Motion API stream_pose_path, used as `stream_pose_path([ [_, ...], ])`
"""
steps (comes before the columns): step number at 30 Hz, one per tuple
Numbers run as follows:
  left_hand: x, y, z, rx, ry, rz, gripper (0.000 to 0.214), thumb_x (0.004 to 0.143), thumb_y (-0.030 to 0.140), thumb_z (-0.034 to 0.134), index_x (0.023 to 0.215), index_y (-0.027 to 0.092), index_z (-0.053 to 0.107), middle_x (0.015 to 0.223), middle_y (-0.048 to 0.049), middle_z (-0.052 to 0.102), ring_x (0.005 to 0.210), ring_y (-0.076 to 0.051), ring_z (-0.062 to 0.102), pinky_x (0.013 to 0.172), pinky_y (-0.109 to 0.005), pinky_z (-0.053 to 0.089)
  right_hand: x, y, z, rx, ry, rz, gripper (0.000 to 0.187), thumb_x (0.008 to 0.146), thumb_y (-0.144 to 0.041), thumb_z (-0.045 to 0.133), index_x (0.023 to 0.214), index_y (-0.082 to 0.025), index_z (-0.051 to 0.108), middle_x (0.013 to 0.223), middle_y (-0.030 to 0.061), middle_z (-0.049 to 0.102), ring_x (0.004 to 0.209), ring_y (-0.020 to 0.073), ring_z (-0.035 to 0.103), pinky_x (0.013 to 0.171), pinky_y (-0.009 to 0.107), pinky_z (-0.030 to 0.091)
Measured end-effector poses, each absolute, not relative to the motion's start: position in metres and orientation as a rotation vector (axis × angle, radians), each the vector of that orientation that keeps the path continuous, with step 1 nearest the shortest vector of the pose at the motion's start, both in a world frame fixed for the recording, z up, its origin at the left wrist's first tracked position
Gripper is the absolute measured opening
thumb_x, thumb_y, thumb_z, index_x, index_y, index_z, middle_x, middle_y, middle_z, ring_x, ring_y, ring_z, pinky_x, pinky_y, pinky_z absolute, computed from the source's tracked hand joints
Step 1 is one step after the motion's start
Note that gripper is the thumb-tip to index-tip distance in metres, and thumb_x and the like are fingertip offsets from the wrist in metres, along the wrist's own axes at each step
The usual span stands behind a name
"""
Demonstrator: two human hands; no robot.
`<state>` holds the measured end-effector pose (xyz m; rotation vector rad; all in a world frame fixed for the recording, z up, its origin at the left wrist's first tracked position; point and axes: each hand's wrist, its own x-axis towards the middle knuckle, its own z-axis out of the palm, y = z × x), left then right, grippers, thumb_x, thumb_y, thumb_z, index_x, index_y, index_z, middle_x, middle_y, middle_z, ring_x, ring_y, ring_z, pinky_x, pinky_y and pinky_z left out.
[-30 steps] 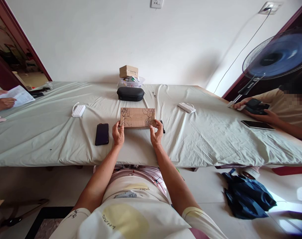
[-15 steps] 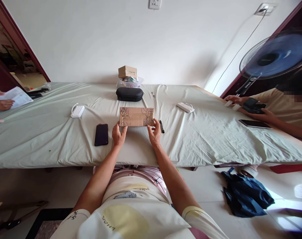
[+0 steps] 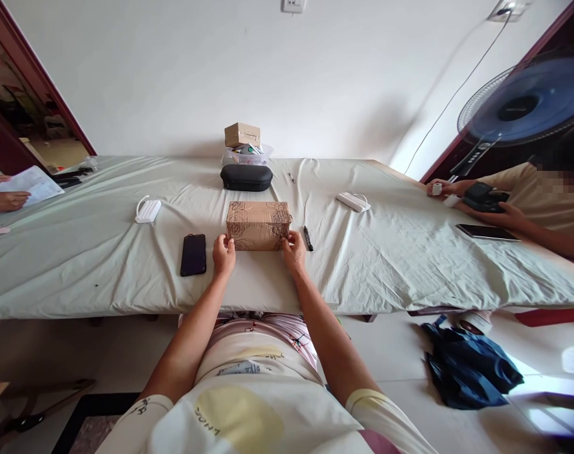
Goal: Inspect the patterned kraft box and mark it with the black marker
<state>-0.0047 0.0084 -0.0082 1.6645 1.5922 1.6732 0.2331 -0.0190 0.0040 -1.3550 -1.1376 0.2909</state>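
The box (image 3: pixel 258 234) is turning, bringing a second scribbled side into view! Left hand (image 3: pixel 224 255) and right hand (image 3: pixel 294 253) are gripping its near corners, in front of the black case (image 3: pixel 246 179).

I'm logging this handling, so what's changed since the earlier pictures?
The cardboard box has been turned, so two marked faces now show instead of mainly one. The left hand and right hand still hold its ends. The phone and black case stayed put.
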Motion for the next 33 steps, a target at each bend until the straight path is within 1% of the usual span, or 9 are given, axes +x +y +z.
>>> stream_pose_path([
  [3,-0.004,0.008,-0.009,1.695,1.642,1.619,0.008,0.094,0.028,0.056,0.098,0.022,0.06,0.099,-0.0105,0.071,0.094,-0.026,0.07,0.092,-0.042,0.057,0.235,-0.018,0.0,-1.46,-1.163,0.251,0.026,0.084,-0.042,0.061,0.102,-0.024,0.061,0.091,0.0046,0.071,0.084,0.0226,0.066,0.083,0.039,0.054],
  [9,-0.002,0.006,-0.008,1.719,1.688,1.575,0.004,0.091,0.023,0.059,0.095,0.023,0.058,0.095,-0.0092,0.068,0.096,-0.028,0.068,0.094,-0.044,0.056,0.235,-0.021,-0.005,-1.613,-1.25,0.196,0.028,0.081,-0.038,0.063,0.105,-0.023,0.061,0.1,0.0094,0.071,0.088,0.0254,0.064,0.086,0.043,0.054],
  [14,-0.002,0.006,-0.007,1.677,1.71,1.542,0.008,0.089,0.022,0.062,0.092,0.024,0.055,0.094,-0.0082,0.068,0.094,-0.028,0.069,0.091,-0.043,0.055,0.234,-0.023,-0.002,-1.675,-1.262,0.215,0.033,0.078,-0.033,0.064,0.109,-0.022,0.06,0.107,0.0118,0.07,0.092,0.027,0.065,0.09,0.045,0.054],
  [19,-0.003,0.007,-0.007,1.616,1.67,1.573,0.012,0.089,0.025,0.063,0.099,0.023,0.056,0.095,-0.0063,0.07,0.089,-0.024,0.07,0.086,-0.037,0.055,0.234,-0.024,0.001,-1.652,-1.237,0.246,0.035,0.077,-0.035,0.064,0.109,-0.023,0.059,0.106,0.0103,0.071,0.092,0.0263,0.066,0.089,0.044,0.053],
  [23,-0.005,0.008,-0.007,1.628,1.626,1.661,0.013,0.09,0.03,0.063,0.1,0.023,0.059,0.092,-0.004,0.07,0.086,-0.021,0.068,0.087,-0.035,0.055,0.235,-0.023,0.002,-1.564,-1.192,0.254,0.03,0.077,-0.04,0.067,0.101,-0.024,0.059,0.098,0.0067,0.071,0.084,0.0231,0.064,0.085,0.04,0.054],
  [25,-0.006,0.008,-0.007,1.642,1.611,1.707,0.019,0.092,0.033,0.062,0.107,0.022,0.062,0.093,-0.0054,0.069,0.089,-0.022,0.068,0.09,-0.037,0.055,0.235,-0.023,0.003,-1.514,-1.17,0.25,0.029,0.077,-0.043,0.068,0.098,-0.024,0.059,0.092,0.0046,0.07,0.08,0.0215,0.063,0.082,0.038,0.053],
  [28,-0.007,0.006,-0.005,1.694,1.612,1.72,0.035,0.095,0.039,0.06,0.124,0.019,0.063,0.102,-0.0106,0.068,0.1,-0.026,0.068,0.098,-0.042,0.054,0.234,-0.023,0.006,-1.451,-1.151,0.209,0.029,0.078,-0.044,0.068,0.098,-0.024,0.062,0.088,0.0027,0.068,0.076,0.02,0.061,0.081,0.037,0.053],
  [31,-0.005,0.004,-0.005,1.753,1.609,1.682,0.054,0.094,0.045,0.065,0.139,0.018,0.056,0.118,-0.0165,0.067,0.116,-0.032,0.066,0.107,-0.048,0.051,0.233,-0.025,0.009,-1.414,-1.157,0.165,0.03,0.081,-0.046,0.068,0.101,-0.023,0.063,0.088,0.0018,0.066,0.076,0.0192,0.061,0.083,0.038,0.053],
  [33,-0.001,0.001,-0.005,1.782,1.597,1.648,0.069,0.091,0.049,0.07,0.148,0.017,0.048,0.132,-0.0208,0.063,0.128,-0.035,0.061,0.112,-0.05,0.048,0.232,-0.026,0.009,-1.404,-1.172,0.146,0.031,0.084,-0.046,0.067,0.104,-0.023,0.064,0.087,0.0016,0.065,0.077,0.0194,0.061,0.084,0.039,0.054],
])
